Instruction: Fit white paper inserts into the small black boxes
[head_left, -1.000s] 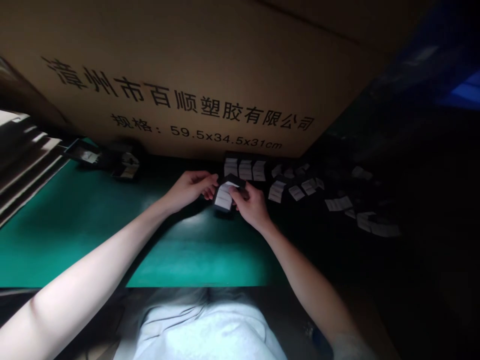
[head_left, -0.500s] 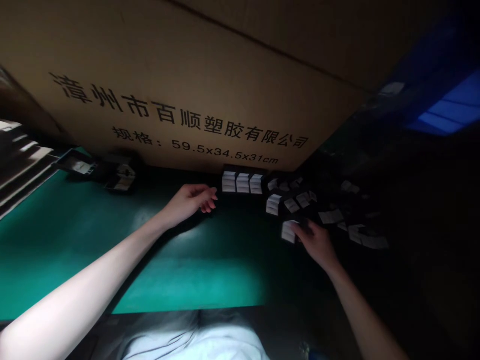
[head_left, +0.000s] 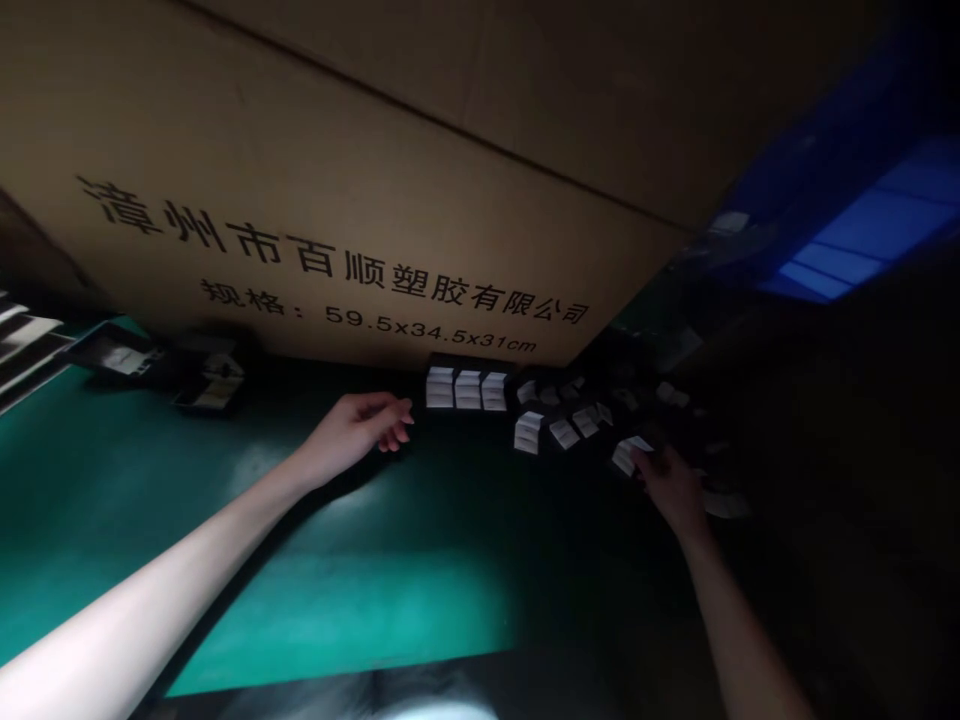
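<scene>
My right hand (head_left: 675, 487) is at the right side of the table, its thumb and fingers closed on a small dark box with a white insert (head_left: 627, 456). Shadow hides part of that box. My left hand (head_left: 361, 430) rests on the green table top (head_left: 352, 560), fingers curled in and nothing visible in them. Just right of it stands a row of three dark boxes with white inserts (head_left: 466, 390), apart from the fingers. A single white-lined box (head_left: 527, 432) sits between that row and my right hand, beside more such pieces (head_left: 576, 428).
A large cardboard carton (head_left: 337, 150) with black printing walls off the back of the table. At the left back are two dark open trays (head_left: 124, 358) (head_left: 214, 388) with white pieces. A blue bin (head_left: 840, 240) is at the upper right. The right side is very dark.
My right hand has moved right and slightly away from me, among the scattered boxes, with the white-lined box at its fingers. My left hand stays in place while the view shifts slightly.
</scene>
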